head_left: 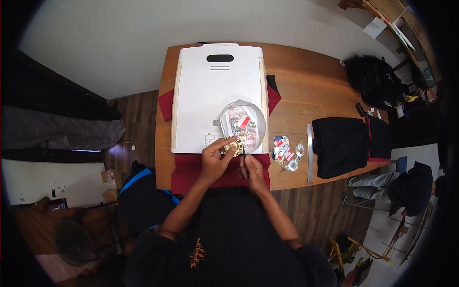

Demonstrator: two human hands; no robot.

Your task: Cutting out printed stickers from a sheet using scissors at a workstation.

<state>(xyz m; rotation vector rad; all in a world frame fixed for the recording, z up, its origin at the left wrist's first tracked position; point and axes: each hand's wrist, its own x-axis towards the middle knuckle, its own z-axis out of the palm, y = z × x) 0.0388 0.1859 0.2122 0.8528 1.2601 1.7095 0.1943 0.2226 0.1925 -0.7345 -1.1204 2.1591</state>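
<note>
left hand (216, 161) pinches the badge (237, 147); right hand (253, 172) is curled around a dark tool (244, 152). badge is probably light and semi-stiff: grip by the rim.

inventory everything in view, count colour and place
table: 1, brown, centre
flat panel: 1, white, on table
cloth: at least 1, maroon, under panel
dish: 1, white, on panel
flat pieces: uncountable, multicoloured, in dish
round patch: 1, cream and dark, in left hand
slim tool: 1, dark, in right hand
small items: several, multicoloured, right of panel
ruler: 1, silver, table's right
clothing: count unclear, mostly black, beyond ruler
bag: 1, black, upper right
co-worker: 1, dark top, right
left hand: 1, bare, panel's near edge
right hand: 1, bare, beside it
</note>
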